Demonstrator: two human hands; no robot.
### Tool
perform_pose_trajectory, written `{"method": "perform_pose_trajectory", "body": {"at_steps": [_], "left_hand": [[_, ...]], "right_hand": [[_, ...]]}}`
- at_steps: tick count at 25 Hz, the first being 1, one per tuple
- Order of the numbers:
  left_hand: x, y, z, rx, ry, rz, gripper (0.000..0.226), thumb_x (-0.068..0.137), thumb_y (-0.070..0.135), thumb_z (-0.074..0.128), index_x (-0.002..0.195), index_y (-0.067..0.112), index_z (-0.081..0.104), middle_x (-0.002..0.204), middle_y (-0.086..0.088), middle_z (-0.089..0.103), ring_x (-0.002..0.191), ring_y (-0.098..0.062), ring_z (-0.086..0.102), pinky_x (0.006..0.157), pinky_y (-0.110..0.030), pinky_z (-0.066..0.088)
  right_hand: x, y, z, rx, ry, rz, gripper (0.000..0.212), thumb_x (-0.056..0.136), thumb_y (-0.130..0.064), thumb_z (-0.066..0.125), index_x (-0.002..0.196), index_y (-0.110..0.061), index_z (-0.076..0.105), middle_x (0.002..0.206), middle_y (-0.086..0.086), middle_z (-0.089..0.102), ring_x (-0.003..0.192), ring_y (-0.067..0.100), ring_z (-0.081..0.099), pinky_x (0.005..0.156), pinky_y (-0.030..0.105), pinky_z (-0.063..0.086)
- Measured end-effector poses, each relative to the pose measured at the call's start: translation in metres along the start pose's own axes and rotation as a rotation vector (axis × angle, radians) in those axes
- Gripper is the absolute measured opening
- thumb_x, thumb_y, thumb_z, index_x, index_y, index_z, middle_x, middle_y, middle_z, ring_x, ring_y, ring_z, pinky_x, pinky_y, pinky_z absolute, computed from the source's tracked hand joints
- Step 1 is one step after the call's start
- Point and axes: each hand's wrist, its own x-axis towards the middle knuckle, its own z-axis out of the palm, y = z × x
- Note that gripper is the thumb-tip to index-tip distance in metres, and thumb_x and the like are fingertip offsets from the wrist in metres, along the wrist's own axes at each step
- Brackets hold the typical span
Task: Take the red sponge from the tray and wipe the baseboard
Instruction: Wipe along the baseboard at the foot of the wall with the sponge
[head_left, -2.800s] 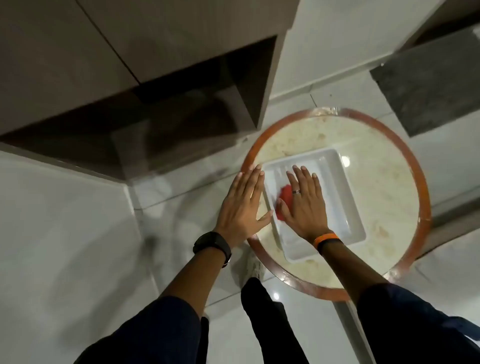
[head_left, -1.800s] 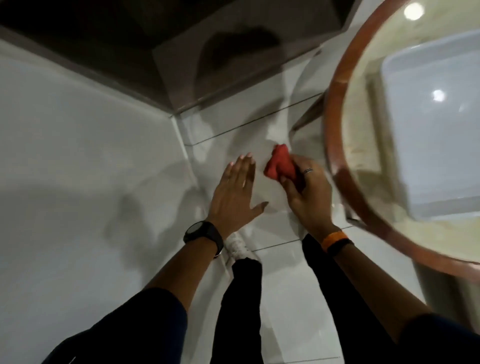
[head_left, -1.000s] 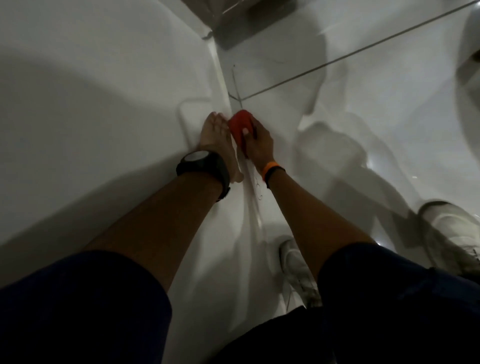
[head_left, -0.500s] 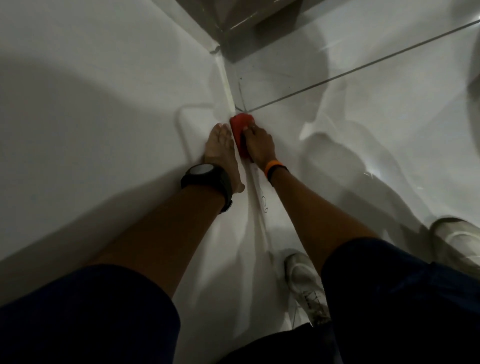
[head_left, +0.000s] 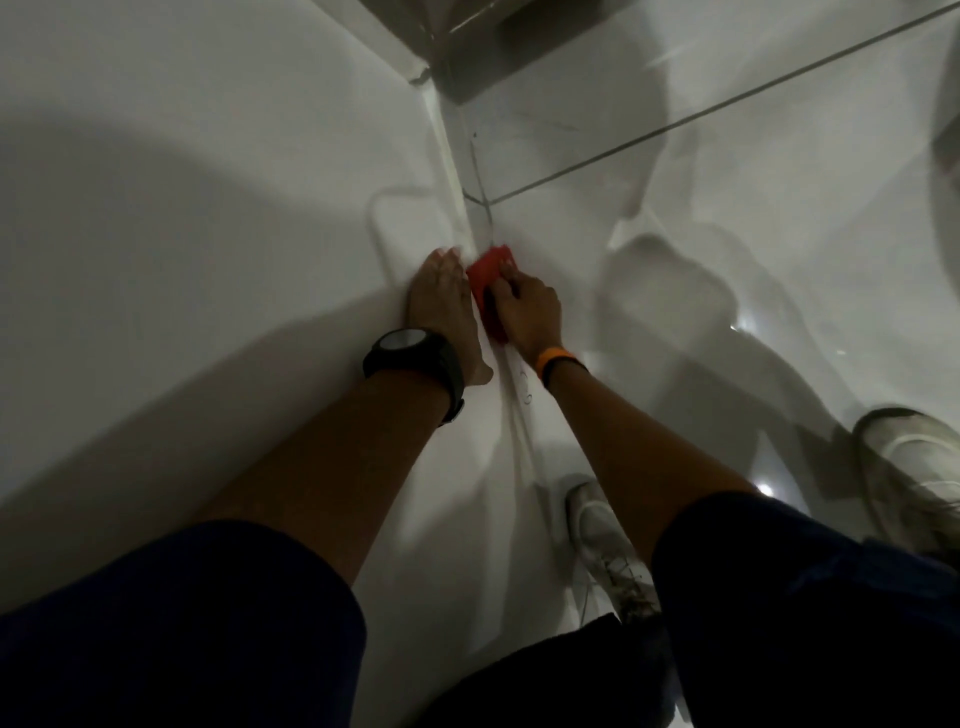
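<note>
The red sponge (head_left: 487, 277) is pressed against the white baseboard (head_left: 456, 182) where the wall meets the floor. My right hand (head_left: 530, 309), with an orange wristband, grips the sponge from the floor side. Flat against the white wall just left of the sponge lies my left hand (head_left: 441, 306), fingers together, a black watch on its wrist. The tray is out of view.
Glossy white floor tiles (head_left: 727, 218) with a dark grout line stretch to the right. Two white shoes (head_left: 605, 545) (head_left: 914, 467) stand on the floor near the wall. A dark cabinet base (head_left: 467, 62) sits at the corner ahead.
The sponge came out of the tray on the round table and went down to the baseboard. In the last half second both hands have slid slightly along the baseboard toward me.
</note>
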Motion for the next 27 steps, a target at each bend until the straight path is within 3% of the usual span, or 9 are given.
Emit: {"method": "perform_pose_trajectory", "body": {"at_steps": [2, 4, 6, 7, 8, 10, 16, 20, 27], "left_hand": [[-0.005, -0.001, -0.001, 0.023, -0.005, 0.011, 0.111, 0.092, 0.078, 0.033, 0.161, -0.001, -0.002, 0.168, -0.022, -0.007, 0.158, -0.034, -0.008, 0.127, -0.045, -0.008], [-0.009, -0.003, -0.002, 0.048, -0.003, 0.016, 0.110, 0.093, 0.078, 0.032, 0.161, -0.001, -0.002, 0.168, -0.022, -0.007, 0.158, -0.034, -0.007, 0.127, -0.045, -0.008], [-0.009, -0.004, 0.000, 0.050, 0.004, 0.027, 0.109, 0.093, 0.077, 0.033, 0.161, -0.001, -0.001, 0.168, -0.022, -0.006, 0.158, -0.034, -0.007, 0.127, -0.045, -0.008], [-0.009, -0.004, 0.002, 0.050, 0.006, 0.028, 0.109, 0.093, 0.077, 0.033, 0.161, -0.001, -0.001, 0.168, -0.022, -0.006, 0.158, -0.034, -0.007, 0.127, -0.046, -0.008], [-0.008, -0.004, 0.003, 0.055, 0.006, 0.026, 0.110, 0.093, 0.077, 0.034, 0.161, -0.001, -0.001, 0.168, -0.022, -0.007, 0.158, -0.034, -0.007, 0.127, -0.046, -0.008], [-0.009, -0.001, 0.005, 0.076, -0.005, 0.043, 0.111, 0.092, 0.078, 0.033, 0.161, -0.002, -0.003, 0.168, -0.023, -0.008, 0.158, -0.035, -0.007, 0.127, -0.047, -0.007], [-0.016, 0.013, 0.014, 0.132, -0.023, 0.096, 0.109, 0.093, 0.078, 0.029, 0.161, -0.002, -0.001, 0.167, -0.023, -0.007, 0.158, -0.036, -0.006, 0.127, -0.048, -0.008], [-0.013, 0.011, 0.014, 0.126, -0.020, 0.081, 0.109, 0.093, 0.079, 0.029, 0.161, -0.001, -0.001, 0.168, -0.022, -0.007, 0.158, -0.035, -0.006, 0.126, -0.047, -0.008], [-0.019, 0.015, 0.008, 0.154, -0.042, 0.119, 0.105, 0.095, 0.076, 0.025, 0.161, -0.001, -0.001, 0.168, -0.022, -0.006, 0.158, -0.036, -0.006, 0.127, -0.047, -0.009]], "right_hand": [[-0.027, 0.024, -0.006, -0.101, -0.034, 0.054, 0.038, 0.096, -0.031, 0.047, 0.067, -0.009, 0.059, 0.059, 0.010, 0.059, 0.055, 0.026, 0.055, 0.067, 0.040, 0.054], [-0.027, 0.028, -0.009, -0.176, -0.072, 0.044, 0.041, 0.097, -0.024, 0.048, 0.057, -0.015, 0.045, 0.052, 0.000, 0.047, 0.049, 0.018, 0.044, 0.065, 0.034, 0.045], [-0.009, 0.020, -0.008, -0.163, -0.122, 0.051, 0.032, 0.102, -0.026, 0.044, 0.074, -0.020, 0.058, 0.062, -0.002, 0.053, 0.058, 0.017, 0.049, 0.075, 0.035, 0.045], [-0.005, 0.016, -0.006, -0.101, -0.168, 0.062, 0.026, 0.103, -0.028, 0.041, 0.100, -0.021, 0.065, 0.077, 0.001, 0.063, 0.069, 0.019, 0.057, 0.082, 0.037, 0.048], [-0.006, 0.016, -0.001, -0.037, -0.191, 0.063, 0.036, 0.104, -0.031, 0.039, 0.135, -0.024, 0.058, 0.100, 0.007, 0.070, 0.087, 0.024, 0.064, 0.095, 0.039, 0.050], [-0.037, 0.029, 0.006, 0.021, -0.174, 0.087, 0.056, 0.104, -0.036, 0.038, 0.158, -0.028, 0.028, 0.134, 0.014, 0.066, 0.116, 0.033, 0.065, 0.112, 0.046, 0.048], [-0.078, 0.071, 0.007, -0.017, -0.237, 0.242, 0.043, 0.110, -0.035, 0.030, 0.145, -0.020, 0.049, 0.108, 0.017, 0.067, 0.090, 0.030, 0.066, 0.083, 0.037, 0.054], [-0.043, 0.049, 0.014, 0.009, -0.242, 0.033, 0.056, 0.110, -0.025, 0.034, 0.162, -0.024, 0.014, 0.159, 0.017, 0.040, 0.126, 0.036, 0.059, 0.102, 0.033, 0.047], [-0.129, 0.102, 0.017, 0.043, -0.234, 0.225, 0.057, 0.109, -0.027, 0.041, 0.161, -0.024, 0.019, 0.160, 0.017, 0.040, 0.139, 0.037, 0.050, 0.119, 0.044, 0.041]]}}
